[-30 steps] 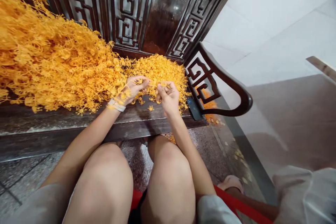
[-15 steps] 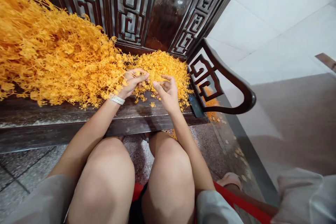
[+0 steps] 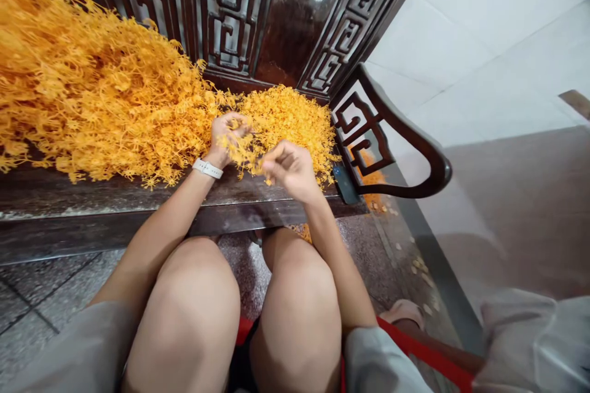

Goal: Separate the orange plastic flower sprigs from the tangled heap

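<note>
Yellow plastic flower sprigs (image 3: 242, 150) hang from my left hand (image 3: 225, 135), whose fingers are curled round them; a pale watch band (image 3: 207, 167) circles that wrist. Close by on the right, my right hand (image 3: 291, 169) has thumb and fingers pinched at the near end of these yellow pieces, slightly blurred. A large heap of tangled yellow flower sprigs (image 3: 115, 98) lies on the dark wooden bench (image 3: 106, 199), left of my left hand. Behind both hands is a smaller pile of loose yellow flower pieces (image 3: 295, 113).
A carved backrest (image 3: 290, 24) rises behind the piles, and a curved armrest (image 3: 415, 141) closes the bench's right end. Beside it lies a dark phone (image 3: 345, 184). Orange pieces (image 3: 373, 178) are on the floor beyond. A red stool (image 3: 433, 356) and another person's foot (image 3: 405, 313) are at lower right.
My right hand has turned and dropped slightly, its fingers going from spread to pinched. My left hand has moved a little left, and more of the yellow sprigs show between the hands.
</note>
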Demonstrator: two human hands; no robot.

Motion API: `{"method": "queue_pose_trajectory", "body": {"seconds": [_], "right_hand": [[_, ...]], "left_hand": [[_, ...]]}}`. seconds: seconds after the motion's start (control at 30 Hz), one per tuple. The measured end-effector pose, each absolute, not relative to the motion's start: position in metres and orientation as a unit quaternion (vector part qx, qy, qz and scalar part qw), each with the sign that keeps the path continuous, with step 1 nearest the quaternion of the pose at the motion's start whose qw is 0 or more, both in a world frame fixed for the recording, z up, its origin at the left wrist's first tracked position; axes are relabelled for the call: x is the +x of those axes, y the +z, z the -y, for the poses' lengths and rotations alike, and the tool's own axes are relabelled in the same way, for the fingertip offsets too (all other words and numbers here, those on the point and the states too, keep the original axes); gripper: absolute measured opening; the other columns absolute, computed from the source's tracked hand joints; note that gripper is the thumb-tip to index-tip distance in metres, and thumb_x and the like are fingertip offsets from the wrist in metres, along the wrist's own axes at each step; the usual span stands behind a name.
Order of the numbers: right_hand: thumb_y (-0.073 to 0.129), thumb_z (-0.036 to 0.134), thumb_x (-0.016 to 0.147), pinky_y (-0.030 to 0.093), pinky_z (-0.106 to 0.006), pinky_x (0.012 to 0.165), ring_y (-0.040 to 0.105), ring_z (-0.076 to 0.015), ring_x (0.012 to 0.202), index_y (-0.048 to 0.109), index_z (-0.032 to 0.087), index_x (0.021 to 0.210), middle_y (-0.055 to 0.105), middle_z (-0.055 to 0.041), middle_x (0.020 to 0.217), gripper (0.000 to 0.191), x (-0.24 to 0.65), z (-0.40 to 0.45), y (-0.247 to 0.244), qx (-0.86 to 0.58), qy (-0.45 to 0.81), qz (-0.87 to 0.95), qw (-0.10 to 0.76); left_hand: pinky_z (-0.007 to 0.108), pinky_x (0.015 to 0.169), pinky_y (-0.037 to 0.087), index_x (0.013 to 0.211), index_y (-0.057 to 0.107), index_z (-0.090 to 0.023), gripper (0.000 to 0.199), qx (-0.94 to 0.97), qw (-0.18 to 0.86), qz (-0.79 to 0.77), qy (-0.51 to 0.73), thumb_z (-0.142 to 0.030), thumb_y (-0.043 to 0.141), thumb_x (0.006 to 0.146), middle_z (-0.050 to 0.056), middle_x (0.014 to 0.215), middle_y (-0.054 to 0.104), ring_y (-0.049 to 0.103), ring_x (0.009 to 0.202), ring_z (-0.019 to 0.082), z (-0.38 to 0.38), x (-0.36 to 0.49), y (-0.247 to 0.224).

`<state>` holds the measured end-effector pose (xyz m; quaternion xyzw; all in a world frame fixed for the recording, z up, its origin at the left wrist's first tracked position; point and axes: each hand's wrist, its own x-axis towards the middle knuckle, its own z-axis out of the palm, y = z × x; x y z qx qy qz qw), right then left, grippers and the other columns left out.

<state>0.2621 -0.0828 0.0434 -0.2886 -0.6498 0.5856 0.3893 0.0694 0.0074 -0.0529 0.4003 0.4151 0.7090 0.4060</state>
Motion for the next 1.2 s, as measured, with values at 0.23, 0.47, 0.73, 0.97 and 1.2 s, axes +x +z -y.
{"method": "queue_pose_trajectory", "body": {"seconds": [0.23, 0.47, 0.73, 0.97, 1.2], "right_hand": [[0.089, 0.042, 0.081, 0.063, -0.026, 0.069, 0.077, -0.0173, 0.077, 0.08, 0.024, 0.111, 0.082, -0.0059, 0.089, 0.036, 0.275, 0.09, 0.068, 0.07, 0.779, 0.617, 0.085], [0.078, 0.052, 0.085, 0.056, -0.028, 0.062, 0.058, -0.012, 0.071, 0.067, 0.024, 0.114, 0.072, -0.0088, 0.115, 0.043, 0.272, 0.051, 0.026, -0.386, 0.616, 0.44, 0.527], [0.087, 0.05, 0.079, 0.048, -0.027, 0.052, 0.055, -0.01, 0.059, 0.061, 0.025, 0.103, 0.069, -0.001, 0.089, 0.044, 0.267, 0.059, 0.016, -0.454, 0.501, 0.517, 0.525], [0.08, 0.046, 0.09, 0.045, -0.026, 0.053, 0.054, -0.0105, 0.055, 0.059, 0.022, 0.077, 0.063, 0.0013, 0.069, 0.034, 0.273, 0.074, 0.035, -0.385, 0.427, 0.72, 0.389], [0.05, 0.046, 0.11, 0.059, -0.019, 0.071, 0.077, -0.0119, 0.073, 0.077, 0.025, 0.078, 0.079, -0.0043, 0.079, 0.047, 0.278, 0.106, 0.097, 0.122, 0.526, 0.837, 0.088]], "left_hand": [[0.024, 0.044, 0.036, 0.092, 0.074, -0.019, 0.048, 0.386, 0.468, -0.405, 0.684, -0.055, 0.095, 0.068, 0.005, 0.081, 0.075, 0.05, 0.049, 0.007, -0.003, 0.059, -0.048], [0.021, 0.044, 0.026, 0.098, 0.078, -0.016, 0.052, 0.414, 0.512, -0.395, 0.64, -0.053, 0.096, 0.065, 0.006, 0.077, 0.075, 0.05, 0.05, 0.007, 0.011, 0.078, -0.036], [0.024, 0.049, 0.035, 0.092, 0.081, -0.017, 0.048, 0.503, 0.504, -0.386, 0.586, -0.055, 0.095, 0.068, 0.006, 0.074, 0.074, 0.054, 0.053, 0.01, 0.018, 0.08, -0.031], [0.029, 0.064, 0.052, 0.076, 0.074, -0.016, 0.047, 0.524, 0.449, -0.376, 0.618, -0.056, 0.095, 0.063, 0.007, 0.075, 0.073, 0.066, 0.067, 0.018, 0.016, 0.085, -0.033], [0.022, 0.051, 0.042, 0.074, 0.069, -0.018, 0.028, 0.396, 0.461, -0.41, 0.68, -0.039, 0.086, 0.069, 0.002, 0.073, 0.07, 0.057, 0.057, 0.01, -0.007, 0.07, -0.061]]}}
